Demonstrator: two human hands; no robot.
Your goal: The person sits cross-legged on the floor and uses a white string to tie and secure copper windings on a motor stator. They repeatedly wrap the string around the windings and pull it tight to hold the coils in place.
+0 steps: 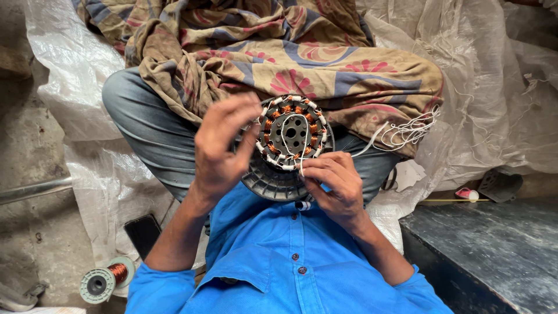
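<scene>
- A grey plastic spool wound with copper wire (107,280) lies on its side on the concrete floor at the lower left, just beside the person's blue sleeve.
- A flat black phone-like slab (143,232) rests on the translucent white plastic sheet (75,64) that covers the ground, near the left forearm.
- The left hand (221,145) is raised at the left edge of the motor part, fingers curled and close together, the fingertips touching its rim and pinching at the white thread there; whether it truly grips the thread I cannot tell.
- The round grey metal stator with copper coils and white insulating sleeves (292,134) sits in the person's lap, tilted toward the camera, resting on a dark ribbed circular housing (273,183) beneath it, between the two hands.
- A thin white thread (303,152) runs down across the stator's face to the right hand.
- The right hand (334,186) lies at the lower right edge of the stator, fingers bent and closed together on the thread and against the housing.
- A patterned brown, blue and red cloth (302,52) is draped over the person's knees behind the stator.
- A loose bundle of white threads (410,131) hangs at the cloth's right edge.
- A dark stone slab (494,250) fills the lower right corner.
</scene>
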